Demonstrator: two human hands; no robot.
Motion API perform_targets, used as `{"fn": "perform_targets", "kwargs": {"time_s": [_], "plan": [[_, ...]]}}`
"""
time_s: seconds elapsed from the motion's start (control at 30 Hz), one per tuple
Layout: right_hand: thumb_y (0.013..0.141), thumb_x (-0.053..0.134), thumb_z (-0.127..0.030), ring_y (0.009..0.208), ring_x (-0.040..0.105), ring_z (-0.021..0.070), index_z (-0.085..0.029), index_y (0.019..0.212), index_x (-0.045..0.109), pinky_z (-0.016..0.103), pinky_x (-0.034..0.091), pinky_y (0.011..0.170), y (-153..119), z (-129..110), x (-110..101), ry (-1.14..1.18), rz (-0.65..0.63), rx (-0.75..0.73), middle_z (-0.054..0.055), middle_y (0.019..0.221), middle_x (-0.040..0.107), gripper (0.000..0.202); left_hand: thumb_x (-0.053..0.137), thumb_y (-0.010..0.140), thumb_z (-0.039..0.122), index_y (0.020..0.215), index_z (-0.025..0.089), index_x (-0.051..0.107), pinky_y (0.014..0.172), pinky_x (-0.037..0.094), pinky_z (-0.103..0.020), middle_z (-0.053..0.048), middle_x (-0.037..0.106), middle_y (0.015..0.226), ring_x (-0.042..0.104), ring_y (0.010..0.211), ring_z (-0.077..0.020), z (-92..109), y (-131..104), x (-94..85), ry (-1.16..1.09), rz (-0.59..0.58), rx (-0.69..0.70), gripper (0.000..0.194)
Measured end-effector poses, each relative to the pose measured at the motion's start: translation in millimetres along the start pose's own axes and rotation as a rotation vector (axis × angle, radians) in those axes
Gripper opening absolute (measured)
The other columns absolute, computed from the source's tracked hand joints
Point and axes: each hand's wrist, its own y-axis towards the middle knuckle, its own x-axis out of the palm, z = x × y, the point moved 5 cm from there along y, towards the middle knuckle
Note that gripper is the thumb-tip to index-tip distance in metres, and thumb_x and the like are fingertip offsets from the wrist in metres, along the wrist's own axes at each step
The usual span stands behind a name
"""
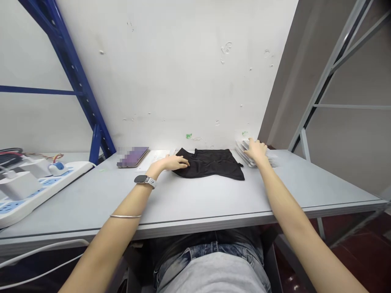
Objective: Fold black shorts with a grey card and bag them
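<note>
A black cloth (210, 163) lies spread on the grey table near the wall. My left hand (174, 162) rests at the cloth's left end, palm down with its fingers apart. Over the stack of thin white packets (247, 156) to the right of the cloth is my right hand (256, 149), its fingers spread and touching the top of the stack. Part of the stack is hidden under that hand. White sheets (155, 156) lie just left of the cloth, partly behind my left hand.
A purple flat object (136, 156) lies at the back left. A white power strip (45, 191) with plugged-in adapters and cables runs along the table's left side. A blue metal frame (76, 69) rises behind it. The table's front edge (207, 224) is near my body.
</note>
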Motion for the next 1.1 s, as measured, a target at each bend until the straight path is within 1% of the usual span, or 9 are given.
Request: {"fn": "perform_targets", "kwargs": {"time_s": [0.13,0.23,0.4,0.47,0.57,0.63,0.73,0.9,1.1], "plan": [[0.089,0.053,-0.017,0.111,0.059,0.0340,-0.009,0.120,0.061,0.041,0.042,0.088,-2,6,11,0.072,0.005,0.073,0.024,0.118,0.062,0.033,0.043,0.088,0.039,0.122,0.032,0.064,0.097,0.045,-0.031,0.001,0.064,0.131,0.059,0.115,-0.0217,4,5,6.9,-0.049,-0.012,0.070,0.040],[0.093,0.044,-0.014,0.103,0.063,0.0323,-0.009,0.107,0.069,0.039,0.045,0.082,-1,10,9,0.112,0.041,0.099,0.023,0.108,0.067,0.030,0.042,0.090,0.036,0.117,0.032,0.066,0.104,0.041,-0.038,0.001,0.061,0.135,0.054,0.122,-0.0232,7,7,6.9,-0.014,0.021,0.101,0.036],[0.100,0.026,-0.022,0.100,0.064,0.0313,-0.018,0.135,0.056,0.041,0.046,0.082,-10,-4,-26,0.216,0.278,0.126,0.018,0.113,0.068,0.047,0.043,0.093,0.032,0.141,0.034,0.046,0.113,0.016,-0.062,-0.002,0.027,0.160,0.013,0.149,-0.0317,13,1,-15.9,0.088,0.501,0.011,0.048],[0.101,0.023,-0.025,0.108,0.061,0.0301,-0.021,0.146,0.043,0.039,0.045,0.086,-23,-28,-41,0.285,0.367,-0.001,0.016,0.125,0.063,0.049,0.047,0.092,0.034,0.151,0.034,0.029,0.114,0.015,-0.062,-0.004,0.016,0.163,0.004,0.150,-0.0332,15,-5,-25.7,0.081,0.689,-0.036,0.062],[0.101,0.028,-0.027,0.121,0.054,0.0274,-0.020,0.149,0.038,0.036,0.042,0.096,-53,-82,-48,0.356,0.322,-0.430,0.014,0.142,0.052,0.049,0.056,0.088,0.040,0.156,0.033,0.014,0.114,0.016,-0.060,-0.006,0.010,0.164,0.000,0.149,-0.0364,17,-12,-33.4,0.050,0.819,-0.054,0.080],[0.098,0.042,-0.031,0.129,0.048,0.0275,-0.024,0.148,0.039,0.037,0.039,0.102,-75,-113,-38,0.302,0.179,-0.710,0.012,0.148,0.046,0.050,0.062,0.084,0.040,0.157,0.032,0.011,0.114,0.016,-0.059,-0.007,0.010,0.164,0.000,0.149,-0.0378,16,-12,-32.2,0.046,0.805,-0.054,0.088],[0.088,0.063,-0.033,0.131,0.045,0.0308,-0.028,0.146,0.040,0.042,0.038,0.101,-95,-134,-15,0.159,-0.025,-0.918,0.013,0.149,0.043,0.062,0.066,0.080,0.035,0.153,0.034,0.024,0.113,0.016,-0.061,-0.007,0.017,0.163,0.008,0.149,-0.0381,13,-2,-19.1,0.074,0.633,-0.011,0.084],[0.085,0.063,-0.029,0.103,0.062,0.0260,-0.022,0.128,0.054,0.032,0.043,0.082,-90,-124,-1,0.053,-0.164,-0.885,0.012,0.123,0.062,0.046,0.052,0.090,0.039,0.131,0.032,0.058,0.114,0.018,-0.057,-0.006,0.053,0.143,0.044,0.134,-0.0315,7,16,8.2,0.037,0.315,0.083,0.042],[0.090,0.052,-0.023,0.087,0.066,0.0232,-0.020,0.095,0.066,0.027,0.037,0.066,-82,-119,-4,-0.026,-0.170,-0.808,0.010,0.096,0.072,0.015,0.050,0.089,0.055,0.132,0.028,0.057,0.107,0.033,-0.046,-0.007,0.055,0.141,0.049,0.128,-0.0311,5,18,12.0,-0.003,0.266,0.067,0.051]]}}
